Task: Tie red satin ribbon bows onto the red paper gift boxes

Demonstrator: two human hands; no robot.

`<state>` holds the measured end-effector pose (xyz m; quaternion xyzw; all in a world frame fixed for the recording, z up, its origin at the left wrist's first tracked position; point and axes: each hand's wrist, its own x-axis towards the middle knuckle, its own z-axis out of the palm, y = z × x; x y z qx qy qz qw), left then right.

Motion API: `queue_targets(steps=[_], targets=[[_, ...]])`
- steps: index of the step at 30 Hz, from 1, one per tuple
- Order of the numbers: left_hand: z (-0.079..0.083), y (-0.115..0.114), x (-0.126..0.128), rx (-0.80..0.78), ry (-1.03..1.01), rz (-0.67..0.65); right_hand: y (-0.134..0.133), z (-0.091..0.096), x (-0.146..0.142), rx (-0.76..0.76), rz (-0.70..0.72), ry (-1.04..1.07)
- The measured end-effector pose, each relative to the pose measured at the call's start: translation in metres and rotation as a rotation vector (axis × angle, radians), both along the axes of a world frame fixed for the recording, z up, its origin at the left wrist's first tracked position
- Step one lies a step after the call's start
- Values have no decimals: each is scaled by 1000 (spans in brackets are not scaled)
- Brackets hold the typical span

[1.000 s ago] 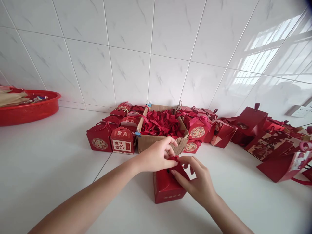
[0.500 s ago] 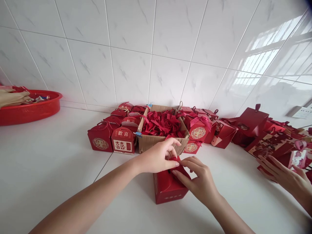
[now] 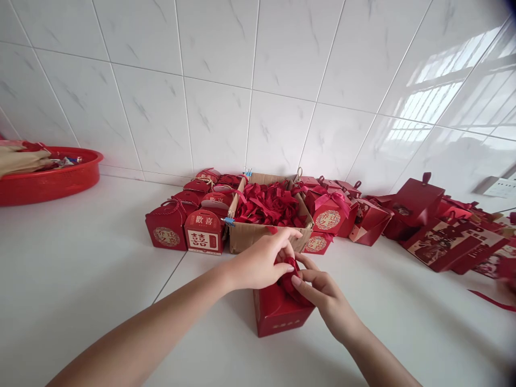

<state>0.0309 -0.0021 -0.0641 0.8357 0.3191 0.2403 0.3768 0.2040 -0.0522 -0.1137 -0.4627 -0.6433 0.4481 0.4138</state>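
A red gift box [image 3: 282, 314] with gold print on its side stands on the white counter in front of me. Over its top lies a red ribbon [image 3: 291, 282], looped and bunched between my fingers. My left hand [image 3: 266, 260] reaches in from the left, thumb and fingers pinching the ribbon above the lid. From the right, my right hand [image 3: 324, 295] grips the same ribbon between thumb and fingers. Part of the lid and the far side of the box are hidden by both hands.
Behind my hands a cardboard box [image 3: 242, 236] holds many red ribbons. Red gift boxes [image 3: 167, 234] stand left of it, and more boxes [image 3: 332, 215] right of it. A red basin [image 3: 52, 183] stands far left. Another person's blurred hand [image 3: 508, 290] shows at the right edge.
The ribbon now forms a taller loop above the lid, and my right hand has shifted its grip slightly. The other person's hand and a box at right have moved away toward the edge.
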Motion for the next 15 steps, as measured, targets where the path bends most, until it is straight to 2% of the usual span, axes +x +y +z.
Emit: queue_targets(steps=[5, 7, 11, 15], targets=[[9, -6, -1, 140, 43, 156, 0, -3, -1, -13, 11, 83], [15, -9, -4, 99, 148, 181, 0, -3, -1, -16, 5, 95], [21, -15, -8, -76, 347, 87, 1, -3, 0, -11, -33, 85], [18, -13, -9, -56, 313, 20, 2, 1, 2, 11, -45, 49]])
